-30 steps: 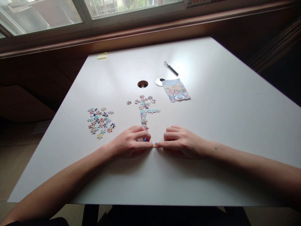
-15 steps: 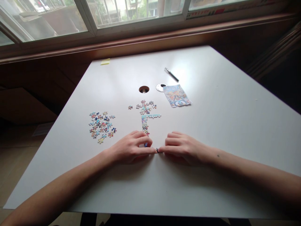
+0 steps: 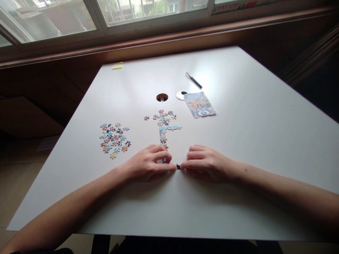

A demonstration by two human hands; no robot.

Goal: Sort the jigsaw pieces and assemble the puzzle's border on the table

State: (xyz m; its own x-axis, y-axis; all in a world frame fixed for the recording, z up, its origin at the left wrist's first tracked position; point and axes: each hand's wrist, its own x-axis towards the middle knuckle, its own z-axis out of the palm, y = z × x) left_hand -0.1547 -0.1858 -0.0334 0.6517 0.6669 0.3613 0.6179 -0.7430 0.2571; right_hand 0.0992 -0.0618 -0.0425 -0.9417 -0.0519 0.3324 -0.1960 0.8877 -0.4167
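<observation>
Joined jigsaw pieces form a bracket-shaped border, its left side (image 3: 162,135) running down to my hands and its top strip (image 3: 172,127) reaching right. My left hand (image 3: 150,162) lies over the bottom left corner, fingers curled, thumb side pressing along the bottom row. A small dark puzzle piece (image 3: 178,166) shows between the fingertips of both hands. From the right, my right hand (image 3: 203,160) is closed with its fingertips on that piece's right end. My fingers hide most of the bottom row.
Many loose puzzle pieces (image 3: 113,139) lie left of the border, and a smaller group (image 3: 163,118) lies above it. A picture sheet (image 3: 200,104) partly covers a round cap (image 3: 181,95). Nearby are a cable hole (image 3: 162,97) and a pen (image 3: 194,80) on the white table (image 3: 238,130).
The whole view has shifted slightly, so the table sits a little higher. Slightly more of the dark piece shows between my fingertips; both hands keep nearly the same pose.
</observation>
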